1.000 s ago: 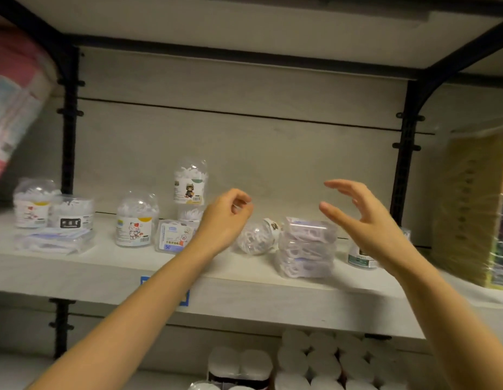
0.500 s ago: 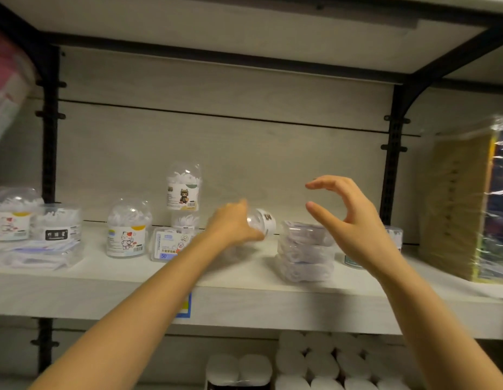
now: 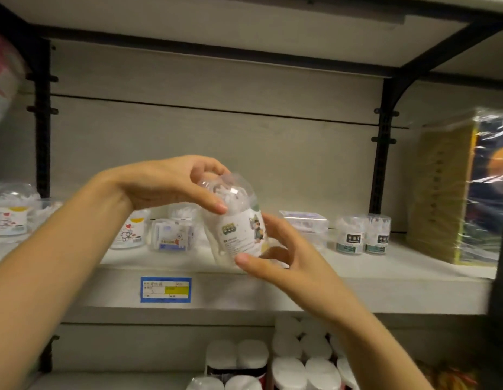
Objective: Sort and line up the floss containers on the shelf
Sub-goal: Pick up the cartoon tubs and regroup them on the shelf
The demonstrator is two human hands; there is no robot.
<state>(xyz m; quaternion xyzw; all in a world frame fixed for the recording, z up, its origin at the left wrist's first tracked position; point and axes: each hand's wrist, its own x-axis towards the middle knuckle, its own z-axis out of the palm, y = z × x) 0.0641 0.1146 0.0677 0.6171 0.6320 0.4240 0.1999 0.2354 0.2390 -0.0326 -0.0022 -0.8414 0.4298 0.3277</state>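
Floss containers (image 3: 171, 235) stand in a loose, uneven row on the shelf (image 3: 273, 288). A matched pair (image 3: 363, 235) sits near the right end, with a flat clear box (image 3: 306, 220) between that pair and the centre. One domed container (image 3: 239, 232) is off the shelf, held tilted in front of its edge. Your left hand (image 3: 166, 184) pinches the clear dome from above with thumb and fingers. Your right hand (image 3: 284, 266) cups the lower body, thumb across the front near the base.

Judging by the thin clear plastic and white filling, the domed container is light and fairly stiff. The dome likely flexes under pressure, and the smooth wall may slip. The top could lift off if you carry by it alone. Take the weight at the label (image 3: 236, 235), where the wall runs straight, and use the dome only to steer. Set it down upright with the label facing forward.
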